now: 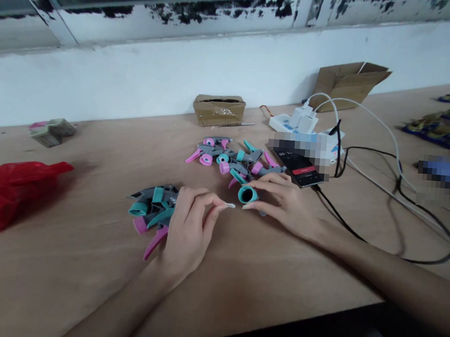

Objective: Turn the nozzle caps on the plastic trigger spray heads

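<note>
My left hand (191, 228) pinches a thin white cotton swab (230, 205) between thumb and fingertips, its tip pointing right. My right hand (284, 202) grips a grey trigger sprayer head with a teal collar (247, 194); the collar's dark round opening faces me. A small gap separates the swab tip from the collar. Beside and partly behind my left hand lies a pile of sprayer heads (155, 204) with teal and pink parts. Beyond my hands is another pile of grey, pink and teal sprayer heads (229, 158).
A phone (301, 166) lies behind my right hand, near a power strip (285, 123) with chargers and trailing cables. Two cardboard boxes (218, 111) stand by the wall. At left are a red plastic bag (12, 193) and small blocks (52, 132); gold-and-blue items (442, 126) sit far right.
</note>
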